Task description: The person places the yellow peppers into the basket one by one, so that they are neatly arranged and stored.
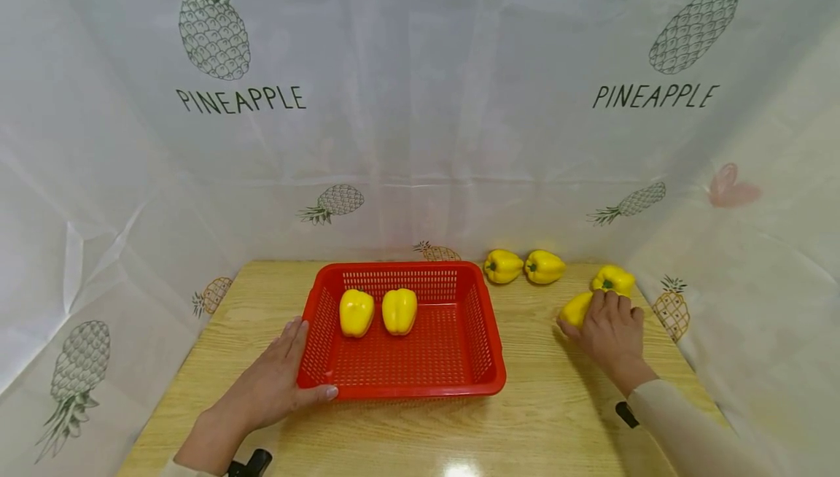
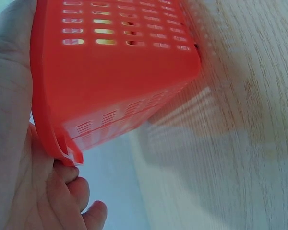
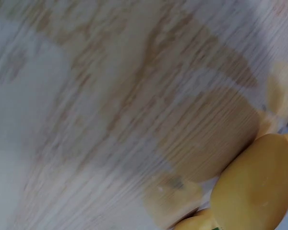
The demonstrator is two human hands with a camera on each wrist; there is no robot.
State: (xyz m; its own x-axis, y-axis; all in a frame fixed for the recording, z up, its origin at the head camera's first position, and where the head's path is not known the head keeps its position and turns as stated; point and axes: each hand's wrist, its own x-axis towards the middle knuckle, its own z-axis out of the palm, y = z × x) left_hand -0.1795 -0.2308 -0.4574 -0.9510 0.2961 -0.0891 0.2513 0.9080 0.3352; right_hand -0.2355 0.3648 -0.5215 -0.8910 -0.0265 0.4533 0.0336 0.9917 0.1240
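- White sheeting (image 1: 420, 141) backs the whole scene, hanging in creases and printed with pineapples (image 1: 214, 39).
- Below it we have a pale wooden table (image 1: 545, 397), its top glossy enough to mirror things in the right wrist view.
- On the table, left of its middle, sits a red basket (image 1: 400, 392): plastic, slotted walls, rolled rim. We judge it light and stiff with some flex, prone to skid if pushed; the rim looks the best place to take hold.
- Left hand (image 1: 272, 371) grips the basket's near left corner, thumb over the front rim, fingers along the side wall.
- Right hand (image 1: 610, 327) grasps the near right pepper (image 1: 575, 309), fingers curled over it, thumb on its left. Whether that pepper has left the table, we cannot tell.
- Peppers, yellow, six in view: two in the basket (image 1: 356, 313) (image 1: 399, 311), side by side towards its far left; a pair (image 1: 503, 266) (image 1: 545, 267) at the table's back edge; one far right pepper (image 1: 613, 280) just beyond the grasped one.
- Handling, we guess: light, firm, slick-skinned, easily rolled, perhaps bruised by squeezing. Best held round the widest part, not by the stem.
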